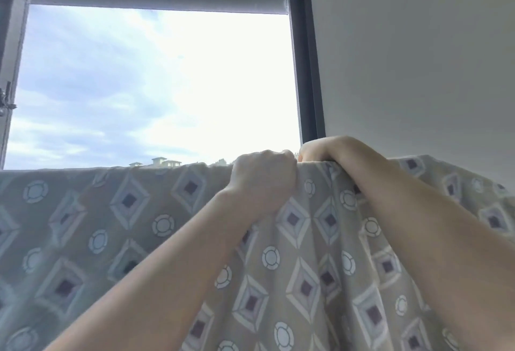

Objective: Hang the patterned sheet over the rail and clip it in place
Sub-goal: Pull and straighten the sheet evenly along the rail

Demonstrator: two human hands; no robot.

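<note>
— What does it look like?
— The patterned sheet (139, 225) is grey-beige, printed with dark-centred diamonds and pale rings.
— And how does it lie?
— It hangs draped, top edge running level from 9 o'clock to 3 o'clock, gathered into folds just right of centre.

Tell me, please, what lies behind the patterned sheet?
Behind the patterned sheet, above its top edge, a window shows sky and distant rooftops. The fabric, left hand and right hand hide any rail.
</note>
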